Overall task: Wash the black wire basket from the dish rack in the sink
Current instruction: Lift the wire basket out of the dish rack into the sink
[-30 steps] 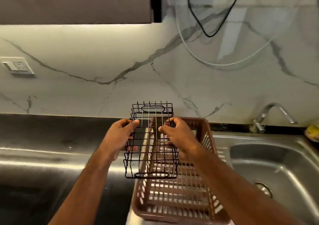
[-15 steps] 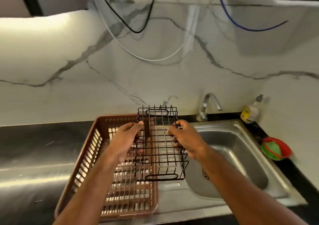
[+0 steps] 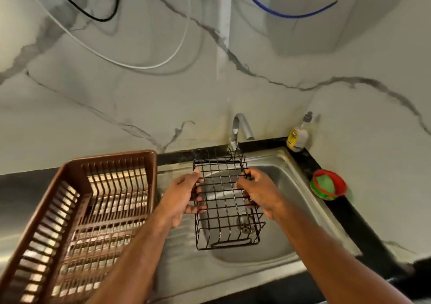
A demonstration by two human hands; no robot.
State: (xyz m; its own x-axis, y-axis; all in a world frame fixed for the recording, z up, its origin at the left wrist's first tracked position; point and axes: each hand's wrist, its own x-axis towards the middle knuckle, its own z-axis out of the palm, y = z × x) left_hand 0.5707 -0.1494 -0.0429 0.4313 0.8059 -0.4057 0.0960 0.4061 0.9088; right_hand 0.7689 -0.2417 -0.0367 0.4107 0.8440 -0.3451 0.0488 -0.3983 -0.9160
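Black wire basket (image 3: 225, 204) held over the sink (image 3: 291, 170), clear of the brown dish rack (image 3: 77, 210) at left; left hand (image 3: 182, 197) closed on its left side wires, right hand (image 3: 258, 192) closed on its right side wires. Best lowered level toward the drain (image 3: 243, 226), far end kept under the faucet (image 3: 240, 128) spout, both grips kept firm until one hand is freed for the tap. Open room ample inside the basin; tight points judged to be the spout just above the far rim, the rack wall at left, and the soap bottle (image 3: 297, 135) and red-and-green scrubber dish (image 3: 327, 185) on the right ledge.
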